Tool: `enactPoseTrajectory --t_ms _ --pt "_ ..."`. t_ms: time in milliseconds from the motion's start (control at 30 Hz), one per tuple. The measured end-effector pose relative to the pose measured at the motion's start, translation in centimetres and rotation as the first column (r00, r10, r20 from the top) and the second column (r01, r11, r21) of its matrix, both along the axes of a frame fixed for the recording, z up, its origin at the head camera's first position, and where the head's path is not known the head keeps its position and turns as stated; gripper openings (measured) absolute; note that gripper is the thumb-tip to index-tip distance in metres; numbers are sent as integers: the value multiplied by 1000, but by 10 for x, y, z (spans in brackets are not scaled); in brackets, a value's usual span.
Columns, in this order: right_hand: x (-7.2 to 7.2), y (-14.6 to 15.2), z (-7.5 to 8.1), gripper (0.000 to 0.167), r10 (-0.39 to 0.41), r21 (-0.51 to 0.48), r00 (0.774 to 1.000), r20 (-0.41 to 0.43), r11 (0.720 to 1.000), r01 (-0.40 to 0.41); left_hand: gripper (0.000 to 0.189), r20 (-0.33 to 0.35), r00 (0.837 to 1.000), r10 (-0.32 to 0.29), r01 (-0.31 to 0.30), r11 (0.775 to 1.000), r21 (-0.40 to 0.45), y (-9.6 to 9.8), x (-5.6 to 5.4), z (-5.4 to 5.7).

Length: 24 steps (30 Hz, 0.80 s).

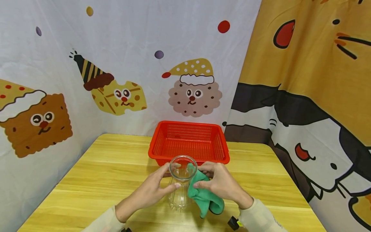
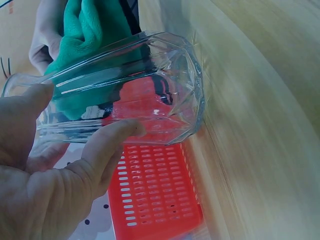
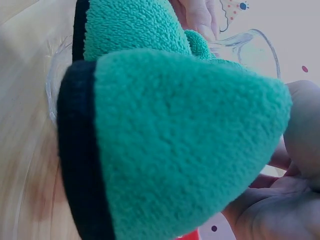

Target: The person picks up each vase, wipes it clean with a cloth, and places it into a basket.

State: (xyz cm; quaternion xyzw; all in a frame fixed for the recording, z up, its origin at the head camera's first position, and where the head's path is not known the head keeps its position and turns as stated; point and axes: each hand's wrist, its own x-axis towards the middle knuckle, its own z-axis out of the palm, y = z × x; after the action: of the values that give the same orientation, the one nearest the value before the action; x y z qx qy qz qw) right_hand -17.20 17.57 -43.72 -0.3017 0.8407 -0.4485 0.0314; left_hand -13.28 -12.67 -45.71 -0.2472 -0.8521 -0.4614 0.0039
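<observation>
Where the jar (image 1: pixel 180 196) is: upright, between left hand (image 1: pixel 151 188) and right hand (image 1: pixel 221 183).
Left hand: gripping the jar.
Right hand: pinching the cloth (image 1: pixel 205 195) at the jar's right.

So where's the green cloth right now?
In the head view, the green cloth is in the right hand, just right of the clear jar and nearer the camera than the red basket.
</observation>
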Motion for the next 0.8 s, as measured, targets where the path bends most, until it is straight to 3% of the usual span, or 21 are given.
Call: enactPoseTrajectory --t_ms 400,800 --pt "-2 1 1 45 37 -106 999 39 994 -32 61 -36 999 -23 24 1000 10 -1 2 2" --pt "-4 3 0 44 60 -180 994 96 983 -42 64 -29 999 -18 18 1000 5 -1 0 0"
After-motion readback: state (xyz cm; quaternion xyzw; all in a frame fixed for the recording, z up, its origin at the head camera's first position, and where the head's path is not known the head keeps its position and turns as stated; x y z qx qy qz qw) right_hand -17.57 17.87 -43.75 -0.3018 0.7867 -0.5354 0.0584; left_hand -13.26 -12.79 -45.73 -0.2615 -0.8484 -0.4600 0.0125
